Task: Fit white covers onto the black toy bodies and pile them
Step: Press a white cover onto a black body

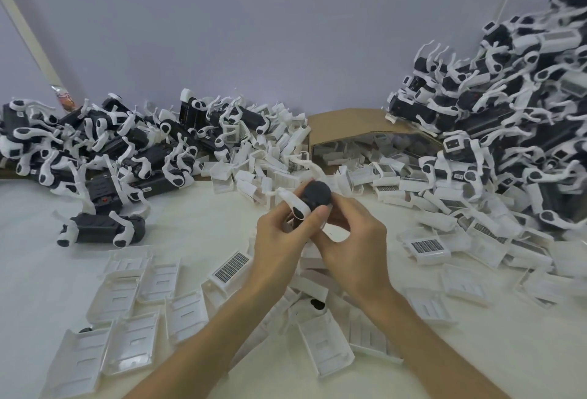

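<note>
The toy body [316, 197] is held up in the middle of the frame, its round black end facing the camera and a white leg [295, 206] curving off its left side. The left hand [279, 240] grips it from the left with fingers curled round body and leg. The right hand [355, 249] pinches it from the right between thumb and bent fingers. Whether a cover sits on it cannot be told.

Below the hands, in the lower left and lower middle, covers [127, 297] lie scattered on the white table [38, 271], most with the hollow side up. One grid cover [230, 267] shows a dark grid panel. A lone toy [101, 228] lies at the left, apart from the rest.

Behind it, the left pile [111, 141] is bare black bodies with white legs. A heap of more covers spills from an open box [349, 122] at the upper middle. The right pile [508, 119], taller, climbs the wall [222, 33] at the upper right, and many toys in it wear white tops.
</note>
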A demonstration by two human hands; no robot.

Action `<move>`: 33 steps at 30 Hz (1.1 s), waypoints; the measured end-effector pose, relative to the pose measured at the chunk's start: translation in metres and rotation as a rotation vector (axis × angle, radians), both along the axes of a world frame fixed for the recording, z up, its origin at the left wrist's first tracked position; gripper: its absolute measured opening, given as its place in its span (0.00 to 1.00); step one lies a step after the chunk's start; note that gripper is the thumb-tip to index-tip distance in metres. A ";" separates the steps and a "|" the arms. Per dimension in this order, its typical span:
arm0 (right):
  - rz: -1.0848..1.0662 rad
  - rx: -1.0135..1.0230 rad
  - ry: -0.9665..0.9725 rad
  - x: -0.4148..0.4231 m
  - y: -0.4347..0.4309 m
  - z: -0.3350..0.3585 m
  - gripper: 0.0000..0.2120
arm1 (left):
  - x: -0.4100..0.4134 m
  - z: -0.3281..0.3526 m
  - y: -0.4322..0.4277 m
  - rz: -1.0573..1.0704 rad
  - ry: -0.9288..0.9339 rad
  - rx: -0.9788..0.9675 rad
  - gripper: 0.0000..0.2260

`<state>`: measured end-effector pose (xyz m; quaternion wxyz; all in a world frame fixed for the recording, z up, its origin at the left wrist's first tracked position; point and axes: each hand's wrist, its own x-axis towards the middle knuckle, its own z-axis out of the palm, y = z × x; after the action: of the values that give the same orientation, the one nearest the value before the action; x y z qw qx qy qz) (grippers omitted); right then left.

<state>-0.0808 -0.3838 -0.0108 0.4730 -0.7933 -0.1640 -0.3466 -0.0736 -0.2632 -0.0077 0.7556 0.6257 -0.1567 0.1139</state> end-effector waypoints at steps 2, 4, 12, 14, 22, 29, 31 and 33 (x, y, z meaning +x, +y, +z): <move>0.033 -0.031 -0.023 -0.001 0.000 0.002 0.16 | 0.001 0.002 0.003 0.018 0.017 -0.053 0.03; 0.059 -0.045 -0.026 -0.002 0.001 0.003 0.18 | 0.004 0.001 0.007 0.039 0.035 -0.118 0.13; -0.029 0.018 -0.050 -0.004 0.006 0.007 0.19 | 0.000 0.004 0.001 0.106 -0.039 -0.076 0.08; -0.056 0.017 -0.075 -0.005 0.008 0.009 0.20 | -0.005 0.006 -0.001 0.111 -0.090 -0.045 0.08; 0.155 -0.147 0.050 -0.004 -0.009 0.002 0.31 | 0.021 0.020 0.041 0.381 0.063 -0.268 0.06; -0.329 -0.048 0.202 0.015 -0.043 0.015 0.35 | 0.028 0.019 0.046 0.333 0.276 -0.445 0.11; -0.424 -0.078 0.330 0.017 -0.056 0.015 0.33 | 0.025 0.019 0.042 0.254 0.307 -0.466 0.06; -0.349 -0.096 0.349 0.018 -0.058 0.012 0.20 | 0.022 0.020 0.040 0.234 0.341 -0.473 0.08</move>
<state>-0.0625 -0.4421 0.0017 0.3888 -0.8790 0.0431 -0.2726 -0.0515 -0.2237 0.0126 0.8775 0.4562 0.0761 0.1268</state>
